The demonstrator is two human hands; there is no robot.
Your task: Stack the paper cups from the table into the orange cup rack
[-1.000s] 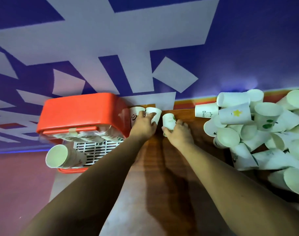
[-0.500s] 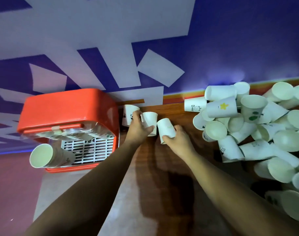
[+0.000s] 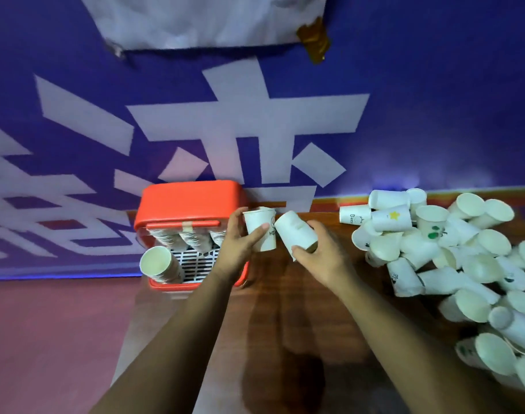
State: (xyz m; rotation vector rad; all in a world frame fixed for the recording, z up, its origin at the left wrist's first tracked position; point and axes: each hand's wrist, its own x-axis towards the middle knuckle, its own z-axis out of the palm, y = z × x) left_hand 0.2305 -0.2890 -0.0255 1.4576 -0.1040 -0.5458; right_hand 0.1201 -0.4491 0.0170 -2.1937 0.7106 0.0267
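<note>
Both hands are up off the table now; the left hand (image 3: 240, 243) has lifted its upright cup (image 3: 259, 231) clear of the wood, where a second ago it was pinching cups still standing by the orange cup rack (image 3: 189, 204); the right hand (image 3: 318, 258) has tipped its cup (image 3: 295, 231) over, base swung up and toward the left one, and the two cups now sit touching or nearly so; the view has tilted up, showing more purple wall.
</note>
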